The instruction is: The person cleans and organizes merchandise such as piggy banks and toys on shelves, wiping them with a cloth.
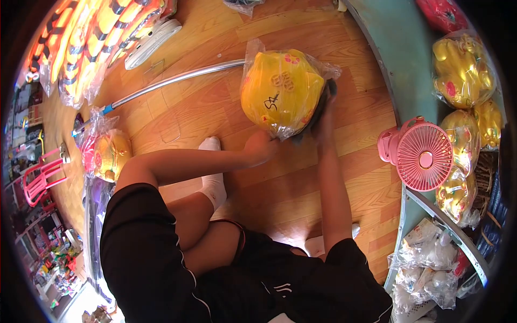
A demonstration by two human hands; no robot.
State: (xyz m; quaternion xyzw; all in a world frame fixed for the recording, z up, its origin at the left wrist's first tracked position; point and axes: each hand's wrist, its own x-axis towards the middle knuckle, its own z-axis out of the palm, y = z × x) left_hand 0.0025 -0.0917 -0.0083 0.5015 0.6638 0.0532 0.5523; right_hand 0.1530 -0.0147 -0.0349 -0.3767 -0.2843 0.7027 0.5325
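A round yellow ornament (281, 90) in a clear plastic bag rests on the wooden floor in front of me. Black handwriting and flower-like marks show on its surface. My left hand (260, 148) is closed at its near lower edge, close to gathered plastic; what the fingers grip is hidden. On the other side, my right hand (325, 121) is closed on a dark cloth (319, 110) pressed along the ornament's right side. The cloth's lower end runs under the ornament toward my left hand.
A metal pole (177, 83) lies to the left of the ornament. Beside it are a bagged golden ornament (112, 153) and striped wrapped items (99, 35). A pink fan (424, 154) stands right, near bagged gold figures (464, 70) and a green-topped surface (385, 32).
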